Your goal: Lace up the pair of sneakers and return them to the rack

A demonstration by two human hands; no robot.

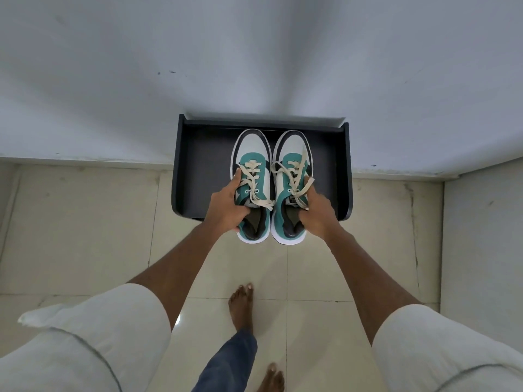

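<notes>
Both sneakers sat in the middle of the frame, side by side and nearly touching, their long axes running from the bottom of the picture toward the top, toes toward the wall and heels toward the person. The left sneaker [252,182] was gripped by the left hand [226,206], thumb curled into the collar opening and fingers wrapped round the outer side; the right sneaker [291,185] was held the same way by the right hand [317,207], which also had a loose end of the cream laces [294,176] lying over its fingers. Each hand was thus closed on its own shoe, neither nearer than the other. The dark rack [195,165] lay directly under and beyond the shoes, against the wall at the upper centre of the frame; the toes were already over its shelf, while the heels overhung its near edge, above the tiled floor [311,273]. Whether the soles touched the shelf could not be told. Laces appeared threaded through the eyelets, with ends loose rather than in a tidy bow. By my reckoning, the coming move turned on that overhang: the pair lay aligned with the rack's depth, so a short push toward the top of the frame, and a lowering if needed, would seat them fully.
</notes>
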